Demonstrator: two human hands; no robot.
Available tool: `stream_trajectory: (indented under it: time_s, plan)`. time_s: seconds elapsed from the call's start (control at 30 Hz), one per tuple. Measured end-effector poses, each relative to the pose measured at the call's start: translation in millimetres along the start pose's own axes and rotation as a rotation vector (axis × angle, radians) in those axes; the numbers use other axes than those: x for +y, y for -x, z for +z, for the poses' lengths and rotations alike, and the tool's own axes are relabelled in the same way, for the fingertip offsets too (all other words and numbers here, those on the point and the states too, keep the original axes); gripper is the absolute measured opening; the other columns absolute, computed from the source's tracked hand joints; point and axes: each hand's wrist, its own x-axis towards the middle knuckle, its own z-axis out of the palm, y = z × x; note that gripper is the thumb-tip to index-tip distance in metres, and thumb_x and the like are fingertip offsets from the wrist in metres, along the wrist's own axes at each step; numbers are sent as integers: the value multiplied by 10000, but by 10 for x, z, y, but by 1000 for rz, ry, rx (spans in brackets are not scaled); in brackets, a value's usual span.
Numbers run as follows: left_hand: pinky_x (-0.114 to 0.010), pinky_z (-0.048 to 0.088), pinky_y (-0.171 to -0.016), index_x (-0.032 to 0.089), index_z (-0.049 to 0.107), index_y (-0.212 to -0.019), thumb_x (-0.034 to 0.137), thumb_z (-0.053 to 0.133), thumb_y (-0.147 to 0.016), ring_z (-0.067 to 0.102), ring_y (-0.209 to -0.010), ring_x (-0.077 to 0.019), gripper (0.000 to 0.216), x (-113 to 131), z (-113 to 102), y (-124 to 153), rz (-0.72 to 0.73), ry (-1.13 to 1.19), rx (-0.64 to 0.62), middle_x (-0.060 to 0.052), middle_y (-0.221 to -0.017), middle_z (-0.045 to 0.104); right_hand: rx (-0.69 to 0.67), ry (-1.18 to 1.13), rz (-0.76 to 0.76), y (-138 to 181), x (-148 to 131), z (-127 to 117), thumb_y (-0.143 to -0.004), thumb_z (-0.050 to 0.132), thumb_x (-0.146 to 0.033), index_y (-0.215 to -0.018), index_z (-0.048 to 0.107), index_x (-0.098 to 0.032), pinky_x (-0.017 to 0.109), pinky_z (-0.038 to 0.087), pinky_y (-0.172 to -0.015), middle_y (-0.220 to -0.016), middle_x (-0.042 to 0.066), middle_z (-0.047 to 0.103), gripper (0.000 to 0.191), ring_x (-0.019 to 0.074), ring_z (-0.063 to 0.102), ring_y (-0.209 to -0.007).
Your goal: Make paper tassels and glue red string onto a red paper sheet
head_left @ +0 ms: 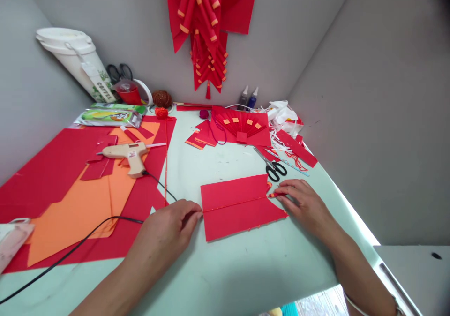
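Note:
A red paper piece [232,222] with a V-shaped notch in its right end lies flat on the table in front of me. An orange-red string [235,204] runs lengthwise across its middle. At the paper's left edge, my left hand [172,227] pinches the string's end between thumb and forefinger. Beyond the notch, my right hand [305,206] pinches a small red paper roll with an orange band [272,195], in line with the string. Another orange-banded bit [269,186] shows at the notch's upper point. Black-handled scissors [272,168] lie just beyond my right hand.
A glue gun [128,154] with a black cord rests on red and orange paper sheets [80,213] at left. A folded red paper fan [241,124], glue bottles [252,98], a ruler [290,162] and a white bucket [75,58] stand or lie farther back.

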Motion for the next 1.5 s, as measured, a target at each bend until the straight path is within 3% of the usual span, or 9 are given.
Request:
stream_trajectory:
  time_s: [1.5]
  plan:
    - [-288, 406, -628, 245, 643, -970, 354, 376, -935, 652, -742, -215, 291, 28, 0, -15, -25, -35, 2, -28, -879, 731, -1, -35, 32, -24, -47, -10, -943, 507, -230, -996, 670, -272, 432, 514, -857, -1025, 64, 681, 177, 252, 597, -991]
